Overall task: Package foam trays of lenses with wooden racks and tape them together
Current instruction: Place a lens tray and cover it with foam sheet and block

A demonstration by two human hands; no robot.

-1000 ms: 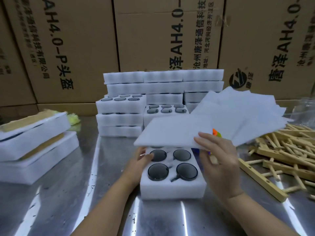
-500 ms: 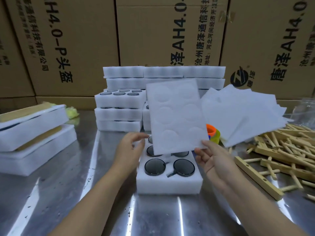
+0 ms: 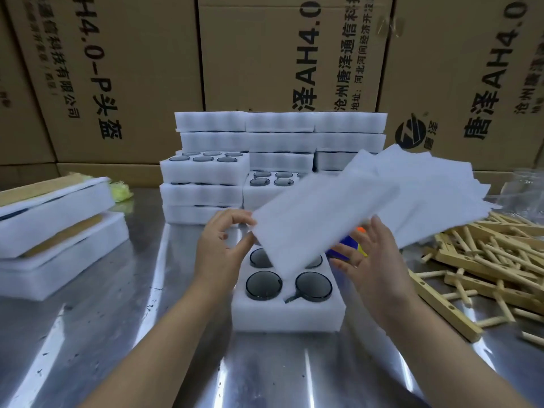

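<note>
Foam tray (image 3: 288,315) sits just below and between my hands. My left hand (image 3: 220,248) pinches the foam sheet (image 3: 318,219) by its near corner, while my right hand (image 3: 374,260), fingers straight, props it from beneath. Tilted and floppy, it could land skewed, leaving lenses (image 3: 264,285) uncovered.

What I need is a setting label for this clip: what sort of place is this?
Probably a packing station in a warehouse or small factory: printed cardboard cartons stacked behind, piled foam trays of lenses, and loose wooden racks on a steel table.
</note>
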